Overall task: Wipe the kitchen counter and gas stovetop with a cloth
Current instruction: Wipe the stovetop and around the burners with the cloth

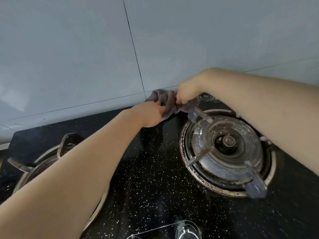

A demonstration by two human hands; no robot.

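Working the back strip of the stovetop (pixel 155 169), the left hand (pixel 151 114) had its fingers curled into the bunched cloth (pixel 165 102) against the wall while the right hand (pixel 187 93) pinched its other end, both arms outstretched, likely needing a sweep toward the right burner (pixel 226 149).

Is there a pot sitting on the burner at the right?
No, the right burner is bare, with only its metal pot supports around it, while both hands hold the cloth behind it.

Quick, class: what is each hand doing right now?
Left hand: grips the cloth.
Right hand: grips the same cloth.
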